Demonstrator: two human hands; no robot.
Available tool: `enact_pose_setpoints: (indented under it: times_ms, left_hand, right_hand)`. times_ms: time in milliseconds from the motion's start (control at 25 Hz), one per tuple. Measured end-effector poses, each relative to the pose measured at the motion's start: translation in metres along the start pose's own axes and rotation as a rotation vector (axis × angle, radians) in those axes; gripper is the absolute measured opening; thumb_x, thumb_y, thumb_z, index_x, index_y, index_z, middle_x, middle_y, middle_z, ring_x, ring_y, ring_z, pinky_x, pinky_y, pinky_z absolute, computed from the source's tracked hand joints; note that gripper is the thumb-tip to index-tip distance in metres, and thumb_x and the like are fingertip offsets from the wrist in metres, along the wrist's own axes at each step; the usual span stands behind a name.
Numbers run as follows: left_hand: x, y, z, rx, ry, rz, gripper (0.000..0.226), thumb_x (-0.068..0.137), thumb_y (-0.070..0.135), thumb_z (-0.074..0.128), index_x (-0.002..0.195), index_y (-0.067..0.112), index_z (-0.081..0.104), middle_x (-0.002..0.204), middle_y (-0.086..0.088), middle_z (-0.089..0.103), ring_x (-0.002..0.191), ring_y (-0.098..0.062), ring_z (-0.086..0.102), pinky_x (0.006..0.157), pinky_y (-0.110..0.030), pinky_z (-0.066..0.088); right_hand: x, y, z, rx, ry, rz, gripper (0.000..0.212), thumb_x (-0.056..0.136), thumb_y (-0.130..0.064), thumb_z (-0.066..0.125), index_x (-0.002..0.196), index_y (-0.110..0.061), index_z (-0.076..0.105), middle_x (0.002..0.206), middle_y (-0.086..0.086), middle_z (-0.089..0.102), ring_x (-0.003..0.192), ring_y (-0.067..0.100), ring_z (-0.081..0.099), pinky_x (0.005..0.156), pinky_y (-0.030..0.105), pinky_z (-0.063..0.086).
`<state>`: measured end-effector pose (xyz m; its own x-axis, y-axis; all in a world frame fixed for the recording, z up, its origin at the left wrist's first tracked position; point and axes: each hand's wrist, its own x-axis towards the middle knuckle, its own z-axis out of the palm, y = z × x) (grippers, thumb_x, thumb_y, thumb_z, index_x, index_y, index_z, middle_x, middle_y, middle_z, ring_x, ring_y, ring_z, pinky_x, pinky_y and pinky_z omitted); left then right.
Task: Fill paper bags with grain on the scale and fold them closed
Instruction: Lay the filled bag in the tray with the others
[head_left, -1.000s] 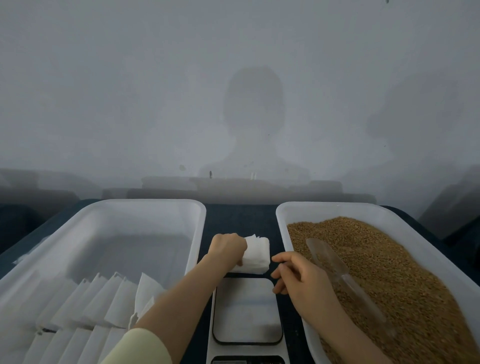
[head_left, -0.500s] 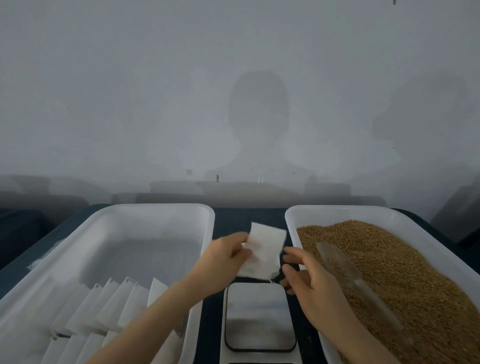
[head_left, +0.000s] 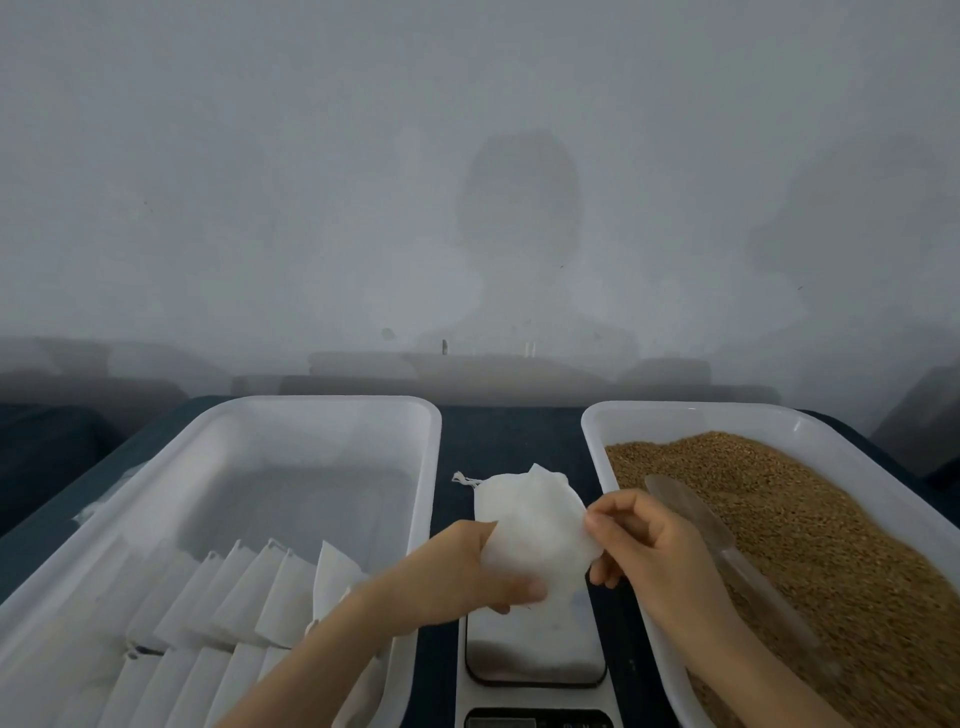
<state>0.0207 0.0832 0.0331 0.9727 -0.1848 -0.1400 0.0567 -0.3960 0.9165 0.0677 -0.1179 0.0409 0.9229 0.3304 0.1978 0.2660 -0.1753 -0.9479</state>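
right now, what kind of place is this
Likely a small hand-packing station: a white plastic tub of brown grain, a steel-topped digital scale, and a second white tub of flat white paper bags; the left hand and right hand hold one white paper bag.

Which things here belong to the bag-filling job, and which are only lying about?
For the job:
- paper bag, gripped by the left hand and pinched by the right hand
- scale
- grain in the right tray
- scoop lying on the grain
- spare bags in the left tray

Lying about:
- small objects by the far wall, too small to tell
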Motion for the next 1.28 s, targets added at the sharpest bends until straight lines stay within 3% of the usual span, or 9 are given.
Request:
enact_pose_setpoints:
  times_ms: [320, 480, 560, 680, 760, 880, 1080, 1200, 1280]
  left_hand:
    - [0.001, 0.0, -0.006, -0.304, 0.082, -0.013, 0.015, 0.091, 0.026, 0.062, 0.098, 0.015, 0.07, 0.095, -0.003, 0.075, 0.09, -0.017, 0.071, 0.076, -0.022, 0.053]
    - [0.002, -0.001, -0.004, -0.31, 0.159, -0.001, 0.024, 0.08, 0.034, 0.07, 0.093, 0.014, 0.072, 0.092, -0.001, 0.075, 0.087, -0.016, 0.071, 0.077, -0.024, 0.055]
    - [0.002, -0.001, -0.002, -0.266, 0.158, 0.023, 0.03, 0.074, 0.04, 0.072, 0.092, 0.017, 0.072, 0.091, 0.0, 0.075, 0.085, -0.014, 0.07, 0.077, -0.023, 0.055]
    - [0.001, -0.002, 0.002, -0.169, 0.124, 0.097, 0.022, 0.074, 0.043, 0.073, 0.085, 0.023, 0.074, 0.084, 0.0, 0.074, 0.075, -0.011, 0.068, 0.071, -0.019, 0.052]
    - [0.0, 0.0, 0.005, -0.104, 0.102, 0.138, 0.015, 0.075, 0.044, 0.07, 0.082, 0.03, 0.072, 0.082, 0.003, 0.073, 0.074, -0.01, 0.067, 0.07, -0.017, 0.052]
    - [-0.002, 0.002, 0.004, -0.072, 0.052, 0.162, 0.008, 0.087, 0.036, 0.064, 0.085, 0.033, 0.071, 0.086, 0.006, 0.073, 0.08, -0.011, 0.068, 0.074, -0.018, 0.051]
    - [-0.004, 0.0, 0.0, -0.084, 0.011, 0.136, 0.019, 0.096, 0.019, 0.056, 0.094, 0.028, 0.071, 0.095, 0.005, 0.074, 0.086, -0.012, 0.069, 0.077, -0.021, 0.051]
    - [-0.001, 0.0, 0.002, -0.085, 0.072, 0.12, 0.013, 0.092, 0.025, 0.061, 0.091, 0.025, 0.073, 0.087, 0.004, 0.075, 0.083, -0.012, 0.07, 0.076, -0.019, 0.051]
    - [0.0, 0.0, 0.003, -0.075, 0.104, 0.108, 0.013, 0.09, 0.03, 0.063, 0.085, 0.024, 0.074, 0.081, 0.004, 0.074, 0.077, -0.008, 0.069, 0.073, -0.016, 0.05]
  right_hand:
    - [0.005, 0.011, -0.003, -0.057, 0.171, 0.014, 0.004, 0.089, -0.012, 0.061, 0.09, -0.016, 0.059, 0.065, 0.003, 0.068, 0.058, 0.013, 0.066, 0.054, 0.022, 0.054]
    - [0.0, 0.006, 0.002, -0.374, 0.282, -0.237, 0.02, 0.081, -0.017, 0.07, 0.095, -0.021, 0.057, 0.076, -0.01, 0.057, 0.076, 0.003, 0.058, 0.06, 0.014, 0.049]
    - [-0.005, 0.005, 0.005, -0.34, 0.147, -0.337, 0.019, 0.081, -0.027, 0.068, 0.096, -0.025, 0.057, 0.08, -0.012, 0.057, 0.078, 0.003, 0.058, 0.064, 0.011, 0.047]
    - [-0.011, 0.003, 0.013, -0.263, -0.22, -0.287, 0.034, 0.08, -0.056, 0.054, 0.105, -0.033, 0.057, 0.093, -0.021, 0.062, 0.086, 0.003, 0.062, 0.071, 0.018, 0.051]
    - [-0.01, 0.004, 0.017, -0.307, -0.333, -0.299, 0.036, 0.082, -0.06, 0.05, 0.109, -0.037, 0.057, 0.096, -0.025, 0.064, 0.089, 0.002, 0.063, 0.072, 0.017, 0.051]
    - [-0.007, 0.006, 0.016, -0.33, -0.335, -0.315, 0.037, 0.087, -0.053, 0.05, 0.116, -0.034, 0.06, 0.09, -0.023, 0.066, 0.085, -0.002, 0.063, 0.069, 0.013, 0.048]
    - [-0.008, 0.007, 0.017, -0.357, -0.326, -0.326, 0.034, 0.094, -0.041, 0.044, 0.125, -0.035, 0.055, 0.076, -0.035, 0.057, 0.07, -0.006, 0.057, 0.058, 0.006, 0.038]
    - [-0.009, 0.009, 0.018, -0.343, -0.372, -0.315, 0.037, 0.091, -0.056, 0.037, 0.115, -0.037, 0.059, 0.079, -0.028, 0.059, 0.069, 0.001, 0.059, 0.058, 0.012, 0.042]
    - [-0.009, 0.009, 0.019, -0.37, -0.361, -0.322, 0.042, 0.086, -0.069, 0.034, 0.123, -0.053, 0.043, 0.091, -0.029, 0.059, 0.082, 0.0, 0.06, 0.065, 0.013, 0.047]
